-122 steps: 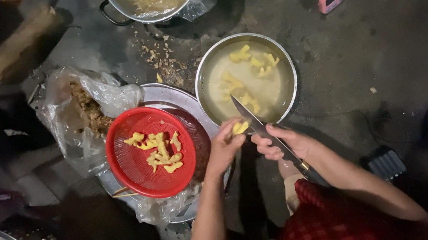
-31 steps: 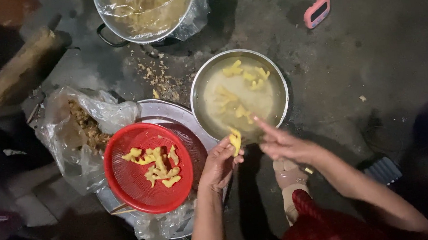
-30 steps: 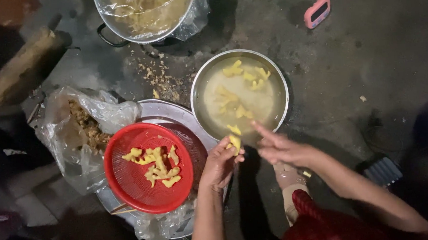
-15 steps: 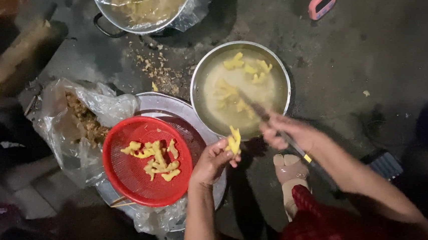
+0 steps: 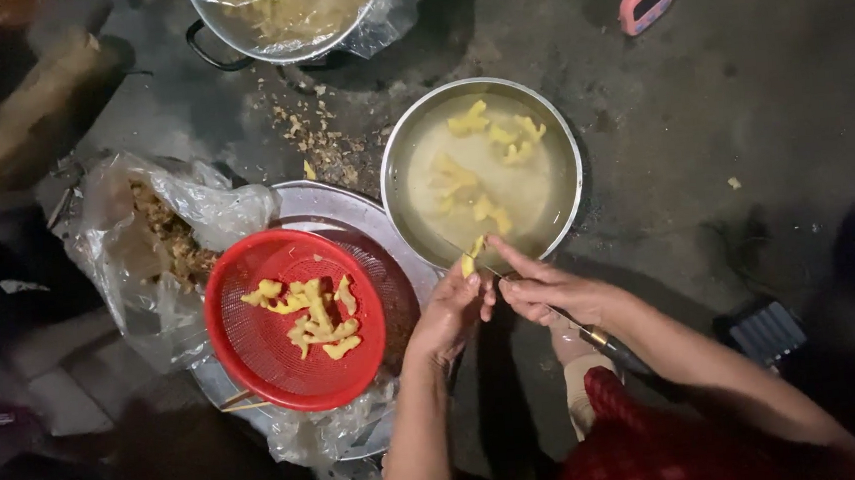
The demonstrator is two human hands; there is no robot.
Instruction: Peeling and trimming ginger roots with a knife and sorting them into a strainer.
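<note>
Our left hand [image 5: 448,314]: grip pinches the yellow piece [image 5: 469,260], at the metal bowl's [image 5: 570,195] near rim.
Our right hand [image 5: 551,291]: grip wraps the knife [image 5: 595,337], just beside that piece.

- Left hand [image 5: 448,314] reaches forward on a bare forearm, fingers curled, fingertips [image 5: 472,279] pinched together.
- Right hand [image 5: 551,291] sits just beside it, nearly touching, fingers wrapped closed, index finger stretched toward the left fingertips.
- Right forearm runs in from the lower right; left arm rises from the bottom edge.

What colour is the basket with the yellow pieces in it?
The basket is red, seen in the head view.
</note>
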